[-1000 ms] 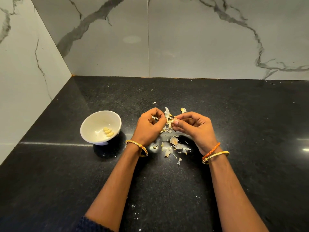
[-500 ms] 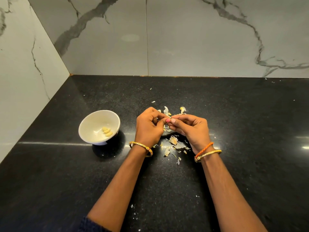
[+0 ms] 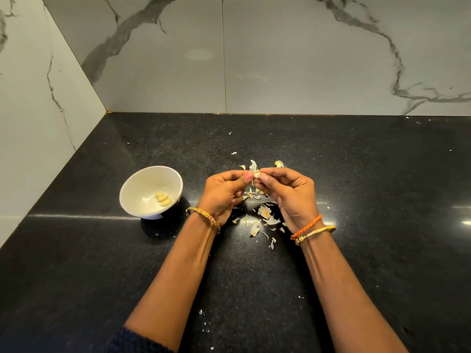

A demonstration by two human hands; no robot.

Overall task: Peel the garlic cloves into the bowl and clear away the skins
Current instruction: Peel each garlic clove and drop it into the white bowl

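The black speckled stone countertop (image 3: 356,225) is bounded at the back by a grey-veined marble wall (image 3: 305,59) and on the left by a second marble wall (image 3: 38,123), so passage is closed off in that corner. A white round ceramic bowl (image 3: 132,189) is stood left of centre, well apart from both walls, and open counter is left between them. The middle is littered with pale papery garlic skins (image 3: 265,215), spread from beneath the raised left hand (image 3: 221,194) and right hand (image 3: 293,194) toward the near side. A narrow bare strip is left between bowl and skins. Broad clear surface is offered to the right and along the near edge.
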